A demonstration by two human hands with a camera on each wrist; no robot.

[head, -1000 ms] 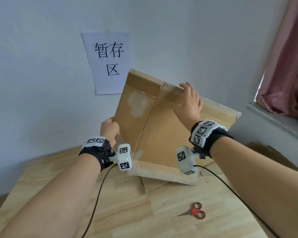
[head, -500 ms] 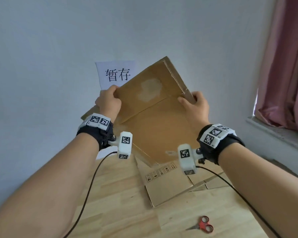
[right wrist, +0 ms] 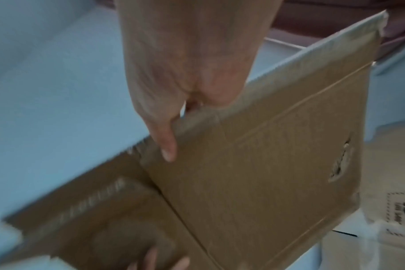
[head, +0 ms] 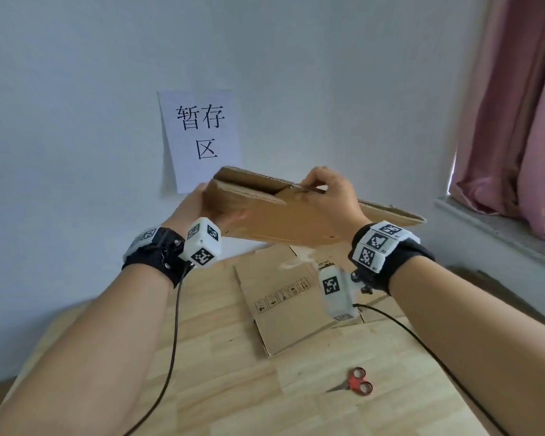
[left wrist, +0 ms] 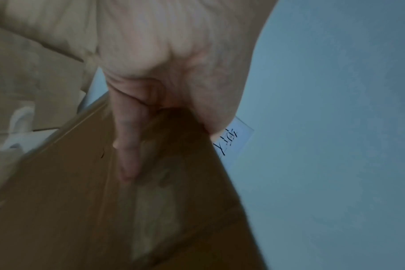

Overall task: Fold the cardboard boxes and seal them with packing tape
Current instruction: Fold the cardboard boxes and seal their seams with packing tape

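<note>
While the wooden table (head: 221,388) carried another flattened carton (head: 283,306) and red scissors (head: 357,380), the flattened cardboard box (head: 299,215) was held above it, nearly level. Left hand (head: 202,209) gripped its left end, fingers curled under; right hand (head: 331,196) pinched the top edge. Risk: layers staying stuck, so prying could tear a flap.

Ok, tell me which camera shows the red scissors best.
Head view: the red scissors lie in plain sight on the wooden table, near its front. Neither wrist view shows them; both are filled by hand and cardboard.
</note>
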